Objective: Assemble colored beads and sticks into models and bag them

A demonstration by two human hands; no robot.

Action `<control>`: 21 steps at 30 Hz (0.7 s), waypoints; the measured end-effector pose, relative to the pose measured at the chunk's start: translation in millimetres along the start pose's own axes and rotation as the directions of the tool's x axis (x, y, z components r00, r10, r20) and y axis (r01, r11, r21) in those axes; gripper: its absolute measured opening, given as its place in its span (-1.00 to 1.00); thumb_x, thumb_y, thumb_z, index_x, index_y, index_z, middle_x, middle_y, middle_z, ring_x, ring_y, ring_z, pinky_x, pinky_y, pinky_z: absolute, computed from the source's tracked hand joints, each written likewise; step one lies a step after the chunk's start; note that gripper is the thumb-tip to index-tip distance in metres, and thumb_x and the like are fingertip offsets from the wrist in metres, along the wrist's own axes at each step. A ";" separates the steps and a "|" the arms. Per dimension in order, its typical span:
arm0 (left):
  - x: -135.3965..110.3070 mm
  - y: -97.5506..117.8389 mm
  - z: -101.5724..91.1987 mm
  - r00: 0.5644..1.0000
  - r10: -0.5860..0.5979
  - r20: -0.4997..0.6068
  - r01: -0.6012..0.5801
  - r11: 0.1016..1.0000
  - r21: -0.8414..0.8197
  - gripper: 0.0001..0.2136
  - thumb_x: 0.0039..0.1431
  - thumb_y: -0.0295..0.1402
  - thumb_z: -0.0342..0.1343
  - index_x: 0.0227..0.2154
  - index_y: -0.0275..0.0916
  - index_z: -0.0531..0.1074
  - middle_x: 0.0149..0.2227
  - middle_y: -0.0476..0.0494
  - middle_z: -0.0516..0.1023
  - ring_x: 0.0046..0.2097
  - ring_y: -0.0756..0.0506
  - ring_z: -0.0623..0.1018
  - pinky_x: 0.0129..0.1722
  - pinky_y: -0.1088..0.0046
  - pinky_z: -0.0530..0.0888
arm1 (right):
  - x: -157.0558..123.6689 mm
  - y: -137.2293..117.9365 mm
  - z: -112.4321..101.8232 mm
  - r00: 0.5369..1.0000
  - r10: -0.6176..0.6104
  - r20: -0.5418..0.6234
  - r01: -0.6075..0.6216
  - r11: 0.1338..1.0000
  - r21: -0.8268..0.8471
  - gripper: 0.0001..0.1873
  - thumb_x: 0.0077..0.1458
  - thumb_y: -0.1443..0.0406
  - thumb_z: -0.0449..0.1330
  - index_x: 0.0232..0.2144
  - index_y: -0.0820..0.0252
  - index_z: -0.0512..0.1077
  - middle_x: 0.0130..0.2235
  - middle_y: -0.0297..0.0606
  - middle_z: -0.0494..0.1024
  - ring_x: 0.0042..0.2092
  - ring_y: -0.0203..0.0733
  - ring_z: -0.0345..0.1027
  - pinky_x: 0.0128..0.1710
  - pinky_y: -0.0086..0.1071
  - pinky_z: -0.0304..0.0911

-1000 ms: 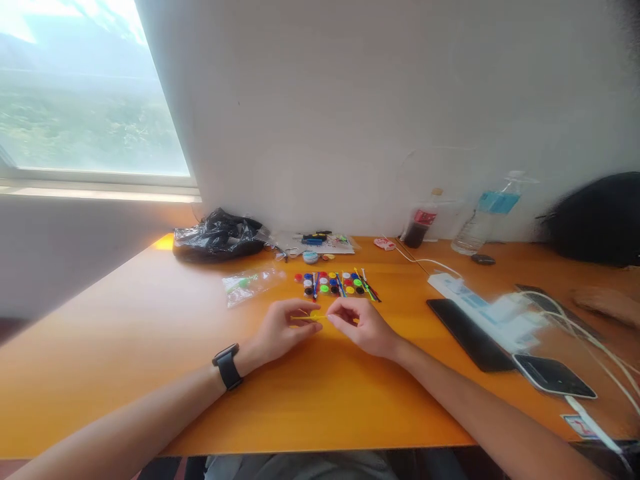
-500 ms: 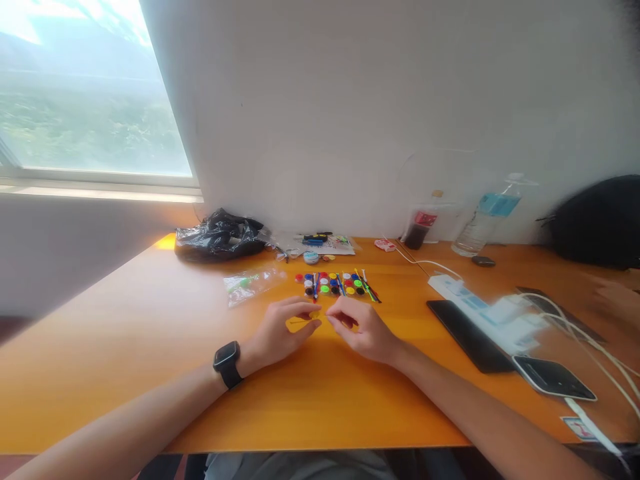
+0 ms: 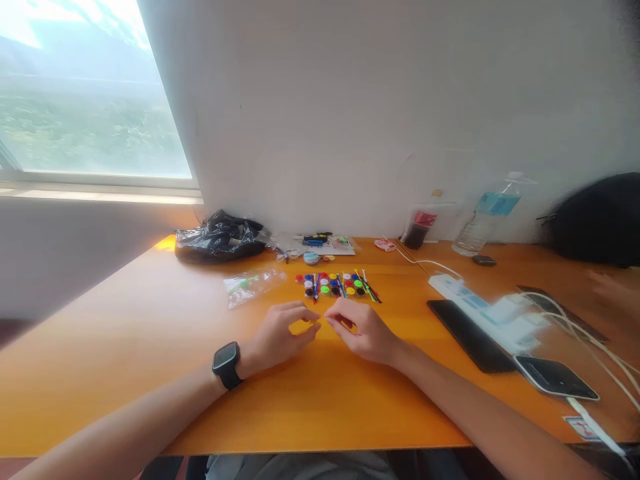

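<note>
My left hand (image 3: 276, 333), with a black watch (image 3: 227, 364) on its wrist, is curled over the table with thumb and forefinger nearly meeting. A small yellow piece (image 3: 315, 323) shows at those fingertips; its exact shape is too small to make out. Close by on the right, my right hand (image 3: 364, 329) is closed in a pinch, and whatever is in it is hidden. Just beyond both hands lie rows of small round coloured discs (image 3: 325, 290), red, blue, white, green, yellow and black. Thin coloured sticks (image 3: 369, 287) lie among them.
A clear plastic bag (image 3: 255, 285) and a black bag (image 3: 220, 237) lie at the left. Against the wall stand a dark drink bottle (image 3: 416, 233) and a water bottle (image 3: 473, 233). Phones (image 3: 556, 378), a power strip (image 3: 480, 312) and cables occupy the right; another person's blurred hand (image 3: 613, 290) is there.
Less of the yellow piece shows at my left fingertips than before. Both hands have stayed almost in place, and the discs and sticks have not moved.
</note>
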State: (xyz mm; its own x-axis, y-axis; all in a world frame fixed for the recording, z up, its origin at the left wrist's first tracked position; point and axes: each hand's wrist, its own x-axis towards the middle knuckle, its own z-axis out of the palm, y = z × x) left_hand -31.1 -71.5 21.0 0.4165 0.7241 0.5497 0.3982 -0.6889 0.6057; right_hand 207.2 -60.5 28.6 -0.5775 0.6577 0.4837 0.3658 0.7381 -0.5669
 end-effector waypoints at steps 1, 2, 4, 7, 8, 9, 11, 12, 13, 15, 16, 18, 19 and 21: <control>0.3 1.3 -0.8 1.000 -0.011 0.000 0.011 1.000 -0.007 -0.88 0.30 -0.31 0.22 -0.22 -0.18 0.63 -0.29 -0.14 0.65 -0.30 -0.09 0.61 -0.25 0.43 0.53 | 0.1 -0.7 -0.2 1.000 0.000 0.002 0.000 1.000 0.003 -0.83 0.39 0.28 0.11 -0.21 0.12 0.51 -0.33 -0.27 0.46 -0.32 -0.20 0.28 -0.28 -0.31 0.20; 0.9 3.0 -2.2 1.000 -0.021 0.001 0.021 0.999 -0.024 -0.88 0.29 -0.30 0.22 -0.23 -0.19 0.63 -0.29 -0.14 0.65 -0.30 -0.09 0.60 -0.24 0.42 0.53 | 0.1 -1.3 -0.5 1.000 0.003 0.006 -0.004 1.000 0.008 -0.83 0.39 0.28 0.10 -0.21 0.11 0.50 -0.32 -0.27 0.46 -0.32 -0.20 0.27 -0.28 -0.31 0.20; 3.1 7.1 -6.5 0.999 -0.033 0.029 0.036 0.994 -0.103 -0.87 0.30 -0.29 0.22 -0.23 -0.20 0.63 -0.27 -0.16 0.64 -0.25 -0.10 0.61 -0.19 0.41 0.54 | 0.2 -2.1 -0.9 1.000 0.010 0.014 -0.010 1.000 0.022 -0.81 0.41 0.27 0.08 -0.19 0.11 0.50 -0.31 -0.26 0.45 -0.33 -0.19 0.26 -0.29 -0.31 0.20; 7.4 10.4 -13.7 0.991 -0.066 0.116 0.100 0.942 -0.320 -0.79 0.35 -0.23 0.17 -0.21 -0.23 0.65 -0.11 -0.26 0.65 -0.09 -0.15 0.62 -0.05 0.33 0.56 | 0.7 -1.5 -1.6 1.000 0.002 0.010 -0.003 0.999 0.051 -0.78 0.43 0.26 0.05 -0.14 0.11 0.50 -0.29 -0.24 0.45 -0.30 -0.18 0.28 -0.27 -0.31 0.22; 8.6 9.9 -15.3 0.984 -0.095 0.154 0.149 0.907 -0.393 -0.77 0.36 -0.21 0.17 -0.19 -0.24 0.65 -0.06 -0.28 0.65 -0.07 -0.17 0.62 -0.02 0.30 0.56 | 1.2 -1.0 -1.9 1.000 -0.001 0.002 0.000 0.998 0.060 -0.78 0.44 0.26 0.04 -0.12 0.10 0.50 -0.27 -0.23 0.46 -0.28 -0.17 0.29 -0.26 -0.31 0.23; 9.4 8.7 -16.4 0.972 -0.133 0.193 0.208 0.868 -0.451 -0.75 0.35 -0.19 0.19 -0.16 -0.25 0.65 -0.04 -0.29 0.65 -0.06 -0.18 0.62 -0.02 0.27 0.57 | 1.7 -0.5 -2.2 1.000 -0.003 -0.004 0.003 0.998 0.066 -0.77 0.44 0.26 0.03 -0.10 0.10 0.50 -0.26 -0.22 0.47 -0.28 -0.17 0.31 -0.26 -0.31 0.24; 10.1 5.0 -16.7 0.942 -0.208 0.263 0.320 0.794 -0.517 -0.72 0.30 -0.16 0.26 -0.11 -0.26 0.64 -0.06 -0.28 0.66 -0.09 -0.18 0.63 -0.03 0.26 0.59 | 3.1 0.2 -3.2 1.000 -0.013 -0.013 0.014 0.998 0.066 -0.75 0.45 0.26 0.02 -0.06 0.08 0.51 -0.23 -0.20 0.48 -0.25 -0.15 0.33 -0.24 -0.30 0.27; 10.0 3.0 -16.1 0.929 -0.236 0.286 0.359 0.766 -0.533 -0.70 0.26 -0.15 0.30 -0.09 -0.26 0.64 -0.08 -0.27 0.67 -0.10 -0.17 0.63 -0.04 0.26 0.59 | 3.7 0.3 -3.9 0.999 -0.023 -0.023 0.025 0.998 0.058 -0.74 0.46 0.26 0.01 -0.02 0.07 0.51 -0.20 -0.18 0.49 -0.21 -0.13 0.36 -0.19 -0.28 0.30; 9.7 1.3 -15.3 0.919 -0.259 0.296 0.385 0.745 -0.544 -0.69 0.23 -0.15 0.34 -0.09 -0.27 0.63 -0.09 -0.27 0.68 -0.09 -0.17 0.64 -0.03 0.26 0.59 | 4.1 0.1 -4.8 0.999 -0.036 -0.040 0.038 0.998 0.040 -0.72 0.45 0.26 0.01 0.03 0.05 0.50 -0.15 -0.16 0.50 -0.15 -0.11 0.38 -0.12 -0.25 0.32; 9.1 -0.6 -13.5 0.912 -0.296 0.284 0.409 0.711 -0.572 -0.67 0.18 -0.16 0.38 -0.11 -0.27 0.63 -0.09 -0.26 0.68 -0.09 -0.17 0.64 -0.02 0.26 0.59 | 3.6 -0.3 -7.2 0.993 -0.058 -0.099 0.057 0.998 -0.014 -0.65 0.45 0.26 0.01 0.17 0.00 0.44 -0.03 -0.12 0.48 -0.01 -0.04 0.38 0.06 -0.16 0.31; 8.9 -0.9 -12.9 0.910 -0.311 0.275 0.415 0.697 -0.585 -0.67 0.16 -0.16 0.40 -0.13 -0.28 0.63 -0.09 -0.26 0.68 -0.10 -0.16 0.65 -0.02 0.26 0.59 | 2.7 -0.4 -8.7 0.989 -0.066 -0.130 0.061 0.997 -0.042 -0.61 0.45 0.26 0.01 0.24 -0.03 0.39 0.00 -0.11 0.47 0.03 -0.02 0.36 0.10 -0.12 0.29; 8.7 -0.6 -12.3 0.908 -0.328 0.262 0.419 0.681 -0.600 -0.67 0.13 -0.15 0.42 -0.17 -0.29 0.64 -0.12 -0.25 0.68 -0.13 -0.16 0.66 -0.03 0.26 0.61 | -0.2 0.2 -11.5 0.983 -0.065 -0.169 0.053 0.996 -0.074 -0.52 0.45 0.23 0.01 0.35 -0.06 0.27 -0.04 -0.12 0.47 -0.02 -0.02 0.36 0.06 -0.11 0.31; 8.7 -0.3 -12.3 0.908 -0.330 0.258 0.418 0.678 -0.604 -0.67 0.12 -0.15 0.43 -0.18 -0.29 0.64 -0.14 -0.26 0.69 -0.14 -0.16 0.66 -0.03 0.26 0.61 | -1.8 0.8 -12.6 0.982 -0.057 -0.178 0.046 0.997 -0.069 -0.49 0.45 0.21 0.00 0.38 -0.06 0.21 -0.08 -0.14 0.47 -0.08 -0.04 0.36 -0.01 -0.14 0.33; 8.7 -0.1 -12.6 0.911 -0.330 0.246 0.410 0.678 -0.610 -0.67 0.10 -0.15 0.44 -0.19 -0.30 0.64 -0.16 -0.26 0.69 -0.15 -0.16 0.66 -0.05 0.26 0.61 | -4.1 2.3 -13.7 0.983 -0.018 -0.183 0.014 1.000 -0.023 -0.49 0.44 0.14 0.01 0.38 -0.03 0.21 -0.14 -0.19 0.45 -0.18 -0.09 0.34 -0.13 -0.22 0.32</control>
State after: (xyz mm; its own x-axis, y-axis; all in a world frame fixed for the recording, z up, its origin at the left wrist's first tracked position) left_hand -37.8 -64.7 32.9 0.4498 0.8787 0.1596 -0.0583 -0.1495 0.9870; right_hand 220.4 -59.5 34.4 -0.4410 0.6604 0.6078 0.3744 0.7508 -0.5441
